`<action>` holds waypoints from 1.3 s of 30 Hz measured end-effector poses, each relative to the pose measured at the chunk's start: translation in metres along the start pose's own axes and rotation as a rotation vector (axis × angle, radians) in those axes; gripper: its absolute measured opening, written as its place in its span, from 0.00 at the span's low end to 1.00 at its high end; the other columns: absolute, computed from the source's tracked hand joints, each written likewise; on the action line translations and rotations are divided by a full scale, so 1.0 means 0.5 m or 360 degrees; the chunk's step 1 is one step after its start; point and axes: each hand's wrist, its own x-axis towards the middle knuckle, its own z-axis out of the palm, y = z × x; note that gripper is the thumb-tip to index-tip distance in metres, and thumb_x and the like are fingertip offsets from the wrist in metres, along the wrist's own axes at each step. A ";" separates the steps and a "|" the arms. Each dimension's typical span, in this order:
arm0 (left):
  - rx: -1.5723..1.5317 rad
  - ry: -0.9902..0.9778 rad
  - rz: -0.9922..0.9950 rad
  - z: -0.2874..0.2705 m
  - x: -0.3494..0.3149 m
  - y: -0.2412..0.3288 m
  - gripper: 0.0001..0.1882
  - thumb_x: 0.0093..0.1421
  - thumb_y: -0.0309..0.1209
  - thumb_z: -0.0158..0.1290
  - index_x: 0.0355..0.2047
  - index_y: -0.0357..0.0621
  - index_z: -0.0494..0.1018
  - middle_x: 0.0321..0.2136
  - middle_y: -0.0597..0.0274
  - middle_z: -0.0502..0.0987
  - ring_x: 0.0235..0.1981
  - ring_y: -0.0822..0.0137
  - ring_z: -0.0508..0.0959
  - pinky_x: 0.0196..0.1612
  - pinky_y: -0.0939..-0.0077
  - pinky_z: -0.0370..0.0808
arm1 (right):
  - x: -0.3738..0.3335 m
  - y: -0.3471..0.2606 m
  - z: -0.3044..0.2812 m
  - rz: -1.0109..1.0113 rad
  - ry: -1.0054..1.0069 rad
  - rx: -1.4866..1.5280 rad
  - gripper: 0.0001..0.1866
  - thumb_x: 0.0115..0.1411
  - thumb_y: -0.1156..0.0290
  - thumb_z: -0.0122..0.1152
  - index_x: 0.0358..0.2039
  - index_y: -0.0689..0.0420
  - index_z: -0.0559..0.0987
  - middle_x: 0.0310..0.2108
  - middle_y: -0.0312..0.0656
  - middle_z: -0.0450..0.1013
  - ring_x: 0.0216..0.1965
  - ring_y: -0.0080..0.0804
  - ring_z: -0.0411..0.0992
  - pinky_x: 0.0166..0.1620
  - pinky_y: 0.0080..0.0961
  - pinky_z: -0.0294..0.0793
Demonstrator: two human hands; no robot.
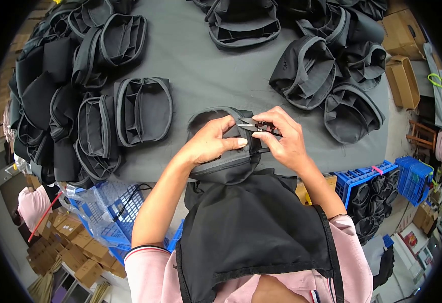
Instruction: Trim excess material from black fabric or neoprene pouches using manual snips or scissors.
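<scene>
Left hand (206, 145), thumb and forefinger part-spread, holds the pouch (226, 167) beneath it; right hand (287, 137), curled, pinches the snips (244, 122), long axis leftward, blades just beside the left forefinger.

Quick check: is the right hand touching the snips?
Touching. The head view shows the right hand gripping the snips between thumb and fingers.

Cardboard boxes (74, 256) are lying at lower left, while a blue plastic crate (413, 178) and (higher up) an open carton (406, 83) are sitting at far right.
</scene>
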 end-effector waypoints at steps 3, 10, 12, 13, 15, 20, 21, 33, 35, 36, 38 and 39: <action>0.0038 0.0039 0.0064 0.002 -0.007 0.001 0.18 0.52 0.31 0.58 0.39 0.33 0.69 0.32 0.64 0.74 0.35 0.76 0.70 0.41 0.79 0.67 | 0.006 -0.007 -0.003 -0.0046 -0.0036 -0.0036 0.14 0.43 0.81 0.63 0.34 0.62 0.76 0.29 0.41 0.72 0.26 0.28 0.69 0.28 0.19 0.67; 0.0120 0.0000 0.0122 0.013 -0.006 -0.011 0.16 0.51 0.32 0.58 0.36 0.34 0.69 0.28 0.66 0.72 0.29 0.78 0.67 0.30 0.80 0.66 | -0.010 -0.008 -0.012 -0.0080 -0.0003 -0.0095 0.13 0.44 0.80 0.63 0.33 0.62 0.77 0.27 0.40 0.73 0.24 0.26 0.69 0.27 0.19 0.67; 0.0095 0.0002 0.0103 0.016 -0.005 -0.016 0.16 0.51 0.32 0.59 0.35 0.35 0.69 0.28 0.66 0.72 0.29 0.78 0.67 0.29 0.80 0.66 | -0.016 -0.014 -0.012 -0.0070 0.0022 -0.0082 0.12 0.44 0.80 0.63 0.33 0.62 0.77 0.27 0.40 0.72 0.24 0.26 0.68 0.27 0.18 0.67; 0.0116 0.0003 0.0069 0.016 -0.004 -0.019 0.16 0.51 0.33 0.59 0.36 0.35 0.69 0.28 0.67 0.72 0.29 0.78 0.67 0.29 0.80 0.66 | -0.019 -0.021 -0.010 0.0009 0.0076 -0.0003 0.11 0.44 0.80 0.63 0.32 0.62 0.77 0.27 0.39 0.72 0.24 0.24 0.67 0.26 0.18 0.66; 0.0138 0.0001 0.0034 0.017 -0.005 -0.020 0.17 0.52 0.33 0.58 0.36 0.34 0.69 0.28 0.67 0.72 0.28 0.78 0.67 0.29 0.80 0.66 | -0.019 -0.024 -0.006 0.0089 0.0131 0.0075 0.11 0.45 0.80 0.63 0.32 0.62 0.77 0.27 0.39 0.72 0.23 0.23 0.67 0.26 0.17 0.65; 0.0211 0.0169 0.0444 0.026 -0.006 -0.025 0.19 0.54 0.38 0.57 0.36 0.34 0.70 0.27 0.67 0.72 0.29 0.78 0.67 0.32 0.81 0.67 | -0.022 -0.022 -0.002 0.0089 0.0166 0.0079 0.12 0.45 0.82 0.63 0.33 0.63 0.77 0.26 0.37 0.70 0.23 0.19 0.64 0.24 0.15 0.61; 0.0211 0.0172 0.0441 0.023 -0.009 -0.021 0.19 0.54 0.38 0.57 0.36 0.34 0.70 0.27 0.67 0.72 0.29 0.78 0.67 0.32 0.81 0.67 | -0.024 -0.028 -0.001 0.0089 0.0164 0.0083 0.12 0.45 0.82 0.63 0.33 0.63 0.77 0.26 0.37 0.70 0.23 0.19 0.64 0.24 0.15 0.61; -0.0362 0.0222 0.0061 0.008 -0.033 0.014 0.13 0.61 0.33 0.51 0.41 0.36 0.71 0.32 0.66 0.75 0.34 0.78 0.72 0.40 0.81 0.70 | -0.074 -0.042 -0.015 0.0295 -0.0022 0.0224 0.13 0.45 0.78 0.64 0.34 0.61 0.75 0.27 0.39 0.70 0.26 0.28 0.71 0.30 0.21 0.69; -0.0477 0.0196 0.0082 0.011 -0.034 0.016 0.13 0.60 0.32 0.51 0.42 0.36 0.71 0.34 0.65 0.75 0.34 0.77 0.72 0.40 0.81 0.70 | -0.070 -0.047 -0.011 0.0294 -0.0041 0.0226 0.12 0.45 0.78 0.64 0.33 0.61 0.76 0.27 0.39 0.70 0.26 0.29 0.71 0.30 0.22 0.69; -0.0476 0.0196 0.0082 0.013 -0.034 0.013 0.13 0.60 0.32 0.51 0.42 0.36 0.71 0.34 0.65 0.75 0.34 0.77 0.72 0.40 0.81 0.70 | -0.069 -0.049 -0.008 0.0292 -0.0062 0.0228 0.12 0.45 0.77 0.64 0.33 0.60 0.76 0.27 0.39 0.70 0.26 0.29 0.71 0.30 0.22 0.70; -0.0464 0.0197 0.0118 0.016 -0.033 0.006 0.13 0.60 0.31 0.50 0.43 0.35 0.70 0.35 0.64 0.75 0.35 0.77 0.73 0.41 0.80 0.71 | -0.066 -0.049 -0.004 0.0261 -0.0068 0.0214 0.12 0.45 0.77 0.65 0.33 0.59 0.76 0.26 0.39 0.70 0.26 0.30 0.71 0.29 0.23 0.69; -0.0464 0.0202 0.0121 0.016 -0.034 0.006 0.13 0.60 0.31 0.50 0.43 0.35 0.70 0.35 0.64 0.75 0.35 0.77 0.73 0.41 0.80 0.71 | -0.065 -0.048 -0.003 0.0233 -0.0072 0.0198 0.12 0.45 0.76 0.65 0.33 0.58 0.76 0.26 0.38 0.71 0.25 0.31 0.71 0.29 0.23 0.69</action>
